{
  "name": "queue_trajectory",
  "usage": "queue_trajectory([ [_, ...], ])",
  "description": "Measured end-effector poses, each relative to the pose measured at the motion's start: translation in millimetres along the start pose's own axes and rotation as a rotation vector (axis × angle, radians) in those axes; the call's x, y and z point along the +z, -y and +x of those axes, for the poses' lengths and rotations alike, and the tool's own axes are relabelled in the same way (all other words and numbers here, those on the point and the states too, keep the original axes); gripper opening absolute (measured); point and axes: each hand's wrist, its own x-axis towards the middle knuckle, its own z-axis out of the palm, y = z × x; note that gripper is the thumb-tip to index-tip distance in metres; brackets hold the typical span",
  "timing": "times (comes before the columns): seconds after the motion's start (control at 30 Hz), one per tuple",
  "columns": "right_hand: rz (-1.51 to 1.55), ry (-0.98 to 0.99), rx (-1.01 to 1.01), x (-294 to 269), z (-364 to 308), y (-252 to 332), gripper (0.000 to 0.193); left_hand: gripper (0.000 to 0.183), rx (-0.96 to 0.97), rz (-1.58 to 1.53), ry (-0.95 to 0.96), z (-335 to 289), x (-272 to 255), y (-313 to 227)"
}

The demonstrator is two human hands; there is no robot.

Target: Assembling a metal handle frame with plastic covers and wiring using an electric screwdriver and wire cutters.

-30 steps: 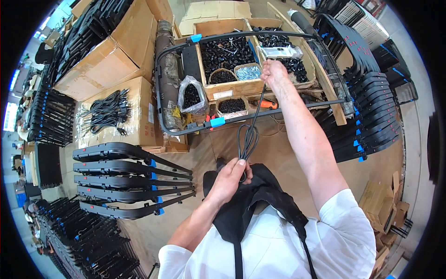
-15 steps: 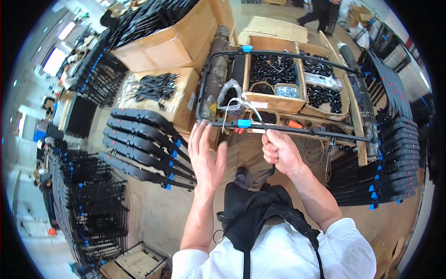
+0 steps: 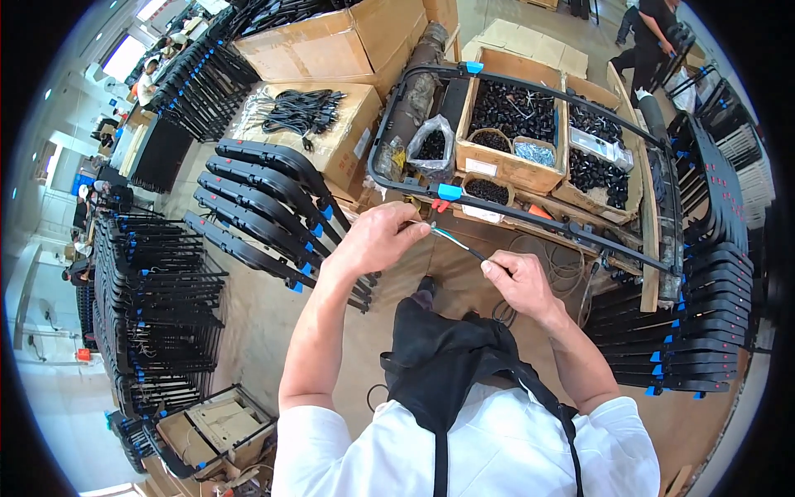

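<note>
A black cable (image 3: 474, 253) with its thin white and green inner wires (image 3: 447, 237) bared runs between my two hands, in front of the bench. My left hand (image 3: 383, 238) is closed, pinching the wires' end between thumb and forefinger. My right hand (image 3: 525, 287) grips the black cable just behind where the inner wires come out. Just beyond both hands lies a black tubular frame (image 3: 530, 217) with blue pieces (image 3: 450, 192) on its bars. It rests across the bench, over the parts boxes. Neither hand touches it.
Wooden and cardboard boxes of small black parts (image 3: 513, 108) stand inside the frame, beside a plastic bag (image 3: 431, 145). Bundled black cables (image 3: 302, 112) lie on a carton at left. Stacked black frames (image 3: 265, 195) stand left and more (image 3: 687, 319) right. A person (image 3: 654, 41) stands far right.
My left hand was open with fingers spread; now it is closed on the wires' end. The white wire looping over the frame has come down and is stretched between my hands. The view has shifted.
</note>
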Motion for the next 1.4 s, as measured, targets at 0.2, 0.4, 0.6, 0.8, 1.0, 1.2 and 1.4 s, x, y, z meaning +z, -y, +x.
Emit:
queue_trajectory([
  [0.2, -0.032, -0.129, -0.114, 23, -3, 0, 0.024, 0.034, -0.18, 0.172, -0.171, -18, 41, -9],
  [0.4, -0.085, -0.039, -0.076, 46, 2, -12, 0.024, 0.039, -0.319, -1.039, -0.087, -25, 90, 30],
  [0.6, -0.226, 0.023, -0.135, 74, 19, -22, 0.024, 0.035, -0.502, -1.3, 0.026, -20, 81, 76],
  [0.8, -0.077, 0.259, 0.192, 74, 38, -32, 0.026, 0.032, -0.357, -1.325, 0.423, -23, 54, 131],
  [1.0, -0.042, 0.153, 0.135, 104, 75, -18, 0.028, 0.018, -0.535, -1.58, 0.37, -22, 101, 146],
  [1.2, 0.219, 0.02, 0.518, 129, 107, -16, 0.025, 0.02, -0.596, -2.002, 0.249, -19, 111, 142],
  [1.4, 0.391, -0.079, 0.608, 143, 128, -9, 0.028, 0.019, -0.523, -1.772, 0.029, -18, 121, 145],
])
